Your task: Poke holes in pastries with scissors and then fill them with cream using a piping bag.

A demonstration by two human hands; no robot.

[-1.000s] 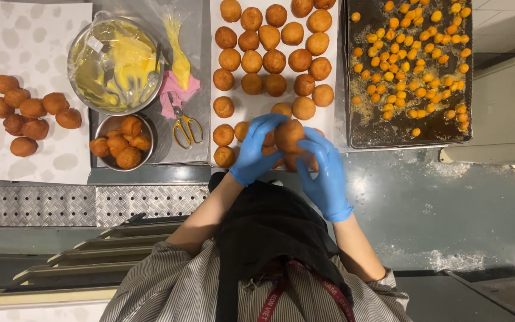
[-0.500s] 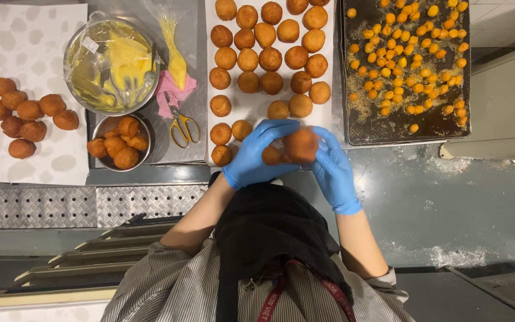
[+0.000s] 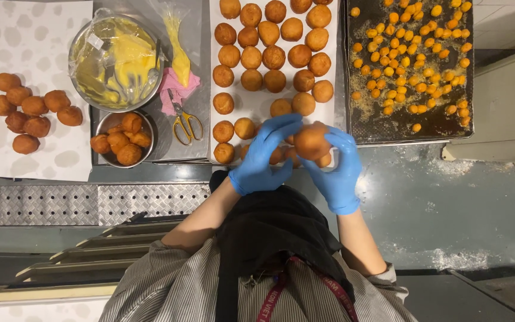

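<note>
Overhead view of a person in blue gloves working at a steel counter (image 3: 460, 197). The left hand (image 3: 261, 156) and the right hand (image 3: 336, 170) are meeting around one round browned dough ball (image 3: 312, 141); the fingers (image 3: 281, 126) of the left hand are lying curled against its left side, those of the right hand are cupping it from the right and beneath, so both hands are partly closed on the ball and are holding it just above the near edge of a white-lined tray (image 3: 257, 101). Beyond the fingertips, rows of similar golden balls (image 3: 274, 56) are sitting on that tray, and a few more are showing directly under the hands. To the right of the right hand's fingers, a dark baking tray (image 3: 359, 125) is carrying many small orange pieces (image 3: 412, 53) among crumbs. To the left of the left hand's fingers, yellow-handled scissors (image 3: 186, 122), a small metal bowl of balls (image 3: 121, 138), a plastic-covered bowl of yellow filling (image 3: 115, 62) and a loose cluster of balls on white paper (image 3: 28, 110) are lying well apart from both hands
</note>
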